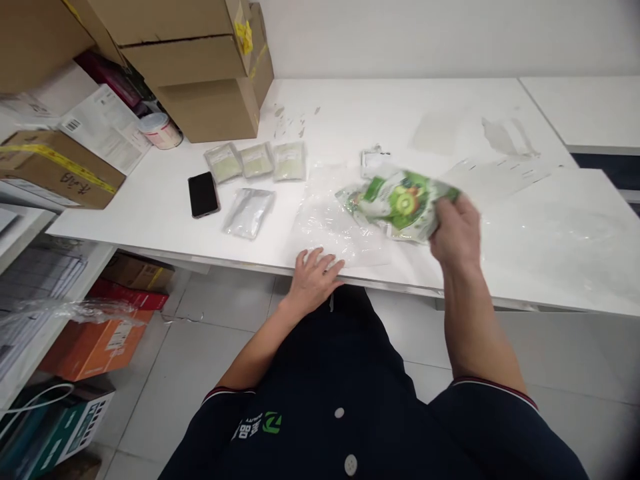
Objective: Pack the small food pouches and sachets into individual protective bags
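My right hand is closed on the end of a green and white pouch printed with kiwi fruit, slightly blurred and held over the table. Beneath its left part lies a clear plastic bag, flat on the white surface. My left hand rests at the table's front edge with fingers spread, its fingertips at the bag's near edge. Behind the pouch is a small white packet or tag. Left of the bag sit a silver pouch and several clear packets with pale green contents.
A black phone lies on the white table at left. Cardboard boxes are stacked behind it, beside a round tub. More clear plastic spreads across the right side. Shelves with an orange box stand at lower left.
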The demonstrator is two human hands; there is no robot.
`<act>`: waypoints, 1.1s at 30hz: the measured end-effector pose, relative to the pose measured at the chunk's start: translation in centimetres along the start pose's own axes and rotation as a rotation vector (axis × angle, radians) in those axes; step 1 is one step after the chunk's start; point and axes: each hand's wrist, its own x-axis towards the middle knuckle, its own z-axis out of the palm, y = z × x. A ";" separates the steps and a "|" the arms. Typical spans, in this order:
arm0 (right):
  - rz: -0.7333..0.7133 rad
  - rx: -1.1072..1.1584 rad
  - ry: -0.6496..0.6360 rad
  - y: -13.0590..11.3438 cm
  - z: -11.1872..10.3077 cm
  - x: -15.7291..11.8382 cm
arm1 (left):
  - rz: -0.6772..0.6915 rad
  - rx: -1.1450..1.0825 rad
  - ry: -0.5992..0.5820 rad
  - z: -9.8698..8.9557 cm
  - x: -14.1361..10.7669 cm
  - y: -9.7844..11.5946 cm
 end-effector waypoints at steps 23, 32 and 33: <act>0.433 -0.420 -0.664 2.3 8.7 -3.0 | -0.145 -0.086 0.000 -0.3 -5.7 -8.3; -0.264 -1.040 -0.757 -1.0 6.7 -5.3 | 0.099 -0.082 -0.231 -1.4 -2.9 -9.9; -0.381 -1.045 -0.803 -1.0 6.5 -6.3 | 0.103 -0.083 -0.237 -1.4 -2.8 -10.0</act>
